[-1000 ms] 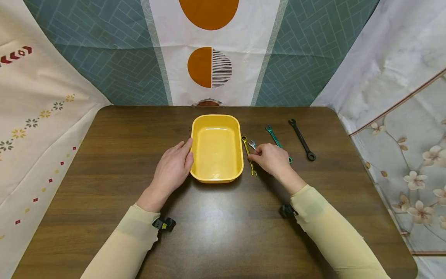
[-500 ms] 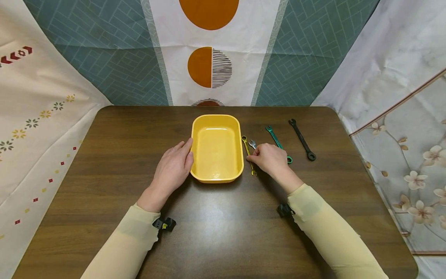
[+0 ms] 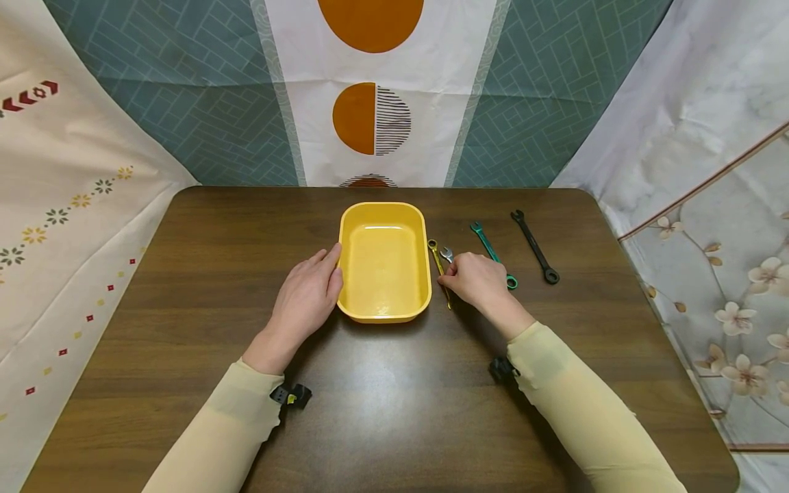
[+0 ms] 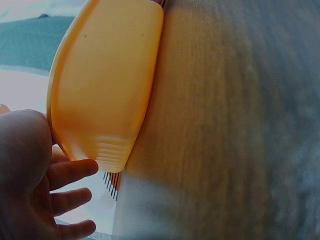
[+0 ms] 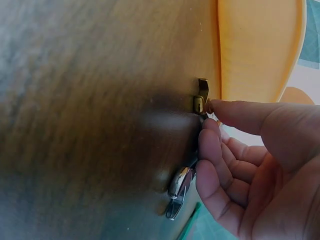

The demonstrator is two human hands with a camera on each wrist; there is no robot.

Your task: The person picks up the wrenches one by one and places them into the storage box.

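1. Half a second ago the gold wrench (image 3: 437,261) lay flat just right of the yellow tray (image 3: 385,320); its near end now looks tipped on edge.
2. The right hand (image 3: 479,279) pinches that wrench, thumb against fingertip.
3. The left hand (image 3: 306,291), fingers extended, stays against the tray's left side.
4. The right hand hides much of the silver wrench (image 3: 448,256) and partly covers the green wrench (image 3: 485,241).
5. The black wrench (image 3: 534,248) lies farther right on the desk (image 3: 382,411).
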